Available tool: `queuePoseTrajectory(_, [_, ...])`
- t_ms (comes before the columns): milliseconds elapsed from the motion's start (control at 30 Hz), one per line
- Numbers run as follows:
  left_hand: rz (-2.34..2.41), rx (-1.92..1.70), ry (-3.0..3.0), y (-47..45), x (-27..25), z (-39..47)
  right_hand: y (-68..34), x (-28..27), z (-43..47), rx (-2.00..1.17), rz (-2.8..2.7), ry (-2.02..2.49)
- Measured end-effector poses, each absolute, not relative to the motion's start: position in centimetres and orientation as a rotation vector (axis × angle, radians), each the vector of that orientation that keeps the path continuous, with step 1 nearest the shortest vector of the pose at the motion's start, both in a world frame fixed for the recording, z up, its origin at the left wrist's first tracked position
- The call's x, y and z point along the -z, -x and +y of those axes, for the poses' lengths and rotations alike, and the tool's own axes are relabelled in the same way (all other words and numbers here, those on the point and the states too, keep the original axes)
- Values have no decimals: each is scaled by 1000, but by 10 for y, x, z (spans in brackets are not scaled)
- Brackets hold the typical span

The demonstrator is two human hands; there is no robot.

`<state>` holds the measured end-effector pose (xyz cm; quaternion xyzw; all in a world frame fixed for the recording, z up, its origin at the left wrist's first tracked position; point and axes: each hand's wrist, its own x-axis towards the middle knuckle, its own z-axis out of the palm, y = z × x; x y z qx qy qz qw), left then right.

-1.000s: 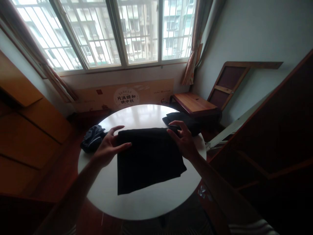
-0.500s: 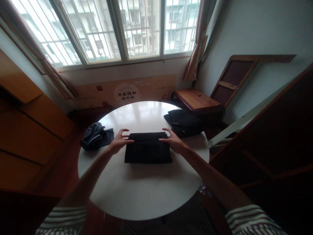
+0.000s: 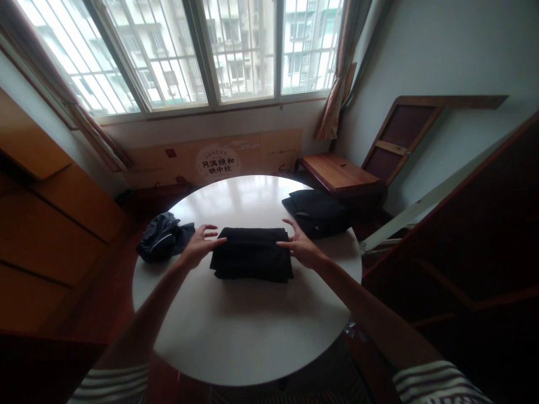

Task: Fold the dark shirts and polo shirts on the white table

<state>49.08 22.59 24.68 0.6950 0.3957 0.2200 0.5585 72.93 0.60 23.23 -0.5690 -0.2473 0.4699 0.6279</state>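
A folded black garment lies in the middle of the round white table, its layers showing unevenly at the near edge. What kind of garment it is cannot be made out. At its left edge, my left hand has its fingers spread, with the thumb tip by the cloth's upper left corner. On the other side my right hand is also open, thumb touching the cloth near the upper right corner and the index finger raised. Neither hand is closed around the cloth.
A crumpled dark garment rests at the table's left edge. Folded black clothing lies at the back right. Beyond the white table stand a low wooden table and a barred window. Wooden cabinets are on the left.
The garment's upper layer now lies folded down toward me, with uneven layers at the near edge. My hands have shifted slightly outward and their fingers have loosened from the cloth.
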Motion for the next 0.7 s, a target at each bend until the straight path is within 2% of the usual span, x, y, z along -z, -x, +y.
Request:
queuePoseTrajectory(100, [957, -548, -1775, -485, -246, 226, -726, -237, -2, -885, -799, 1668])
queuePoseTrajectory(200, [866, -742, -2090, -500, -249, 211, -711, -245, 1, -248, -1143, 2093])
queuePoseTrajectory(267, [665, -752, -2314, -518, -250, 196, -697, -247, 11, 39, -1414, 2122])
queuePoseTrajectory(367, [465, -519, -2556, -542, -242, 182, -684, -237, 32, 25, -1827, 1980])
queuePoseTrajectory(433, [493, -423, -2619, -548, -230, 184, -686, -224, 40, -45, -1915, 1991])
queuePoseTrajectory(700, [857, -630, -2316, -523, -209, 215, -708, -203, 28, -256, -1674, 2252])
